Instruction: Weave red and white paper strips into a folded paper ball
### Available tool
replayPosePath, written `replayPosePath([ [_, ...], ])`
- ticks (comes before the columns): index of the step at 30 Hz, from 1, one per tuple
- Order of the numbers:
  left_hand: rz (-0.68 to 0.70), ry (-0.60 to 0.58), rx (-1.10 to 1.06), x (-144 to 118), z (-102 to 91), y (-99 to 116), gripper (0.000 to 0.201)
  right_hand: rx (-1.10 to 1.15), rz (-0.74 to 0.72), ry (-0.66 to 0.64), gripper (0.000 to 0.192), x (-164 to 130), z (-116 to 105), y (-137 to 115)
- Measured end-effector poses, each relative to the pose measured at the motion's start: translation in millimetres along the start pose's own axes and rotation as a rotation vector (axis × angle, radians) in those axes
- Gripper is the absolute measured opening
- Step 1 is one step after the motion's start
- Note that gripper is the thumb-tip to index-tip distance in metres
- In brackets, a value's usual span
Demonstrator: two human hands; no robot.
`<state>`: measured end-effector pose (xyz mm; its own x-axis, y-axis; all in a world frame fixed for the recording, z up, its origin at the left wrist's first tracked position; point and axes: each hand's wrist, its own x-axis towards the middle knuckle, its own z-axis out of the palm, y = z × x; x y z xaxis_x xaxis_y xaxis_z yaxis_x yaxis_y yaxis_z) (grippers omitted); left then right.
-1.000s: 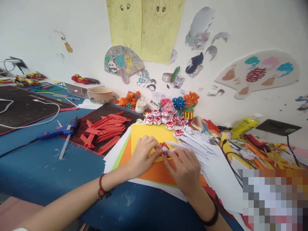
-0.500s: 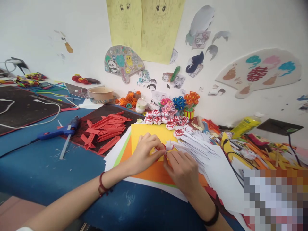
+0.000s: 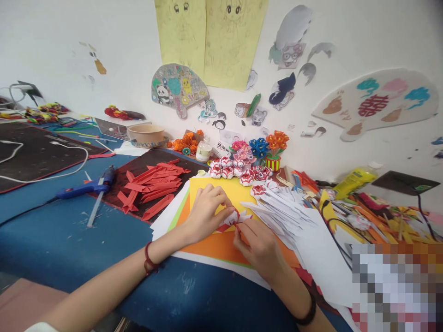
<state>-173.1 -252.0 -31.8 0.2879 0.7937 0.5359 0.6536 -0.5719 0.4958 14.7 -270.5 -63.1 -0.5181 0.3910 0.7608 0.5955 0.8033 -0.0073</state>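
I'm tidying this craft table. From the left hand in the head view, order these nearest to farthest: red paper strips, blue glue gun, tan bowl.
From the left hand:
1. Red paper strips, just to its left.
2. Blue glue gun, farther left.
3. Tan bowl, back by the wall.

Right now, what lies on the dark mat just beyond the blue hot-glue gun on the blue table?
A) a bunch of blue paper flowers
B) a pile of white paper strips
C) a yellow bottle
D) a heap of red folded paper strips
D: the heap of red folded paper strips covers the dark mat right beside the blue hot-glue gun; the white paper strips lie further right, by the right hand.
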Motion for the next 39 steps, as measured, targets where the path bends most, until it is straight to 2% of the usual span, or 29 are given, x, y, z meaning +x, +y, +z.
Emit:
replayPosePath([
  [5, 0.024, 0.010, 0.058, -1.6, 0.9, -0.8, 0.015, 0.041, -0.002, -0.003, 0.018, 0.6, -0.7, -0.7],
  [11, 0.178, 0.038, 0.239, -3.8, 3.6, 1.2, 0.019, 0.114, 0.024, -0.033, 0.017, 0.0, 1.4, 0.6],
  [14, 0.196, 0.027, 0.262, -3.3, 4.6, 1.1, 0.021, 0.135, 0.040, -0.071, 0.019, 0.0, 1.2, 1.2],
  [21, 0.162, 0.009, 0.250, -1.0, 4.8, -3.4, 0.020, 0.164, 0.023, -0.108, 0.018, -0.7, -0.6, 1.6],
  [24, 0.117, 0.000, 0.180, 0.2, 5.5, -4.8, 0.019, 0.129, 0.040, -0.089, 0.020, -1.3, 0.1, 1.0],
  [29, 0.011, 0.000, -0.072, 1.8, 0.3, -2.4, 0.011, 0.085, 0.174, -0.033, 0.018, -4.0, 3.9, 1.2],
  [33, -0.015, 0.001, -0.123, -2.1, -4.2, 1.8, 0.007, 0.132, 0.254, -0.067, 0.015, -6.3, 6.0, 2.1],
  [39, -0.037, -0.019, -0.069, -5.7, -0.8, -1.8, 0.027, 0.151, 0.237, -0.085, 0.018, -3.4, 4.5, 2.1],
])
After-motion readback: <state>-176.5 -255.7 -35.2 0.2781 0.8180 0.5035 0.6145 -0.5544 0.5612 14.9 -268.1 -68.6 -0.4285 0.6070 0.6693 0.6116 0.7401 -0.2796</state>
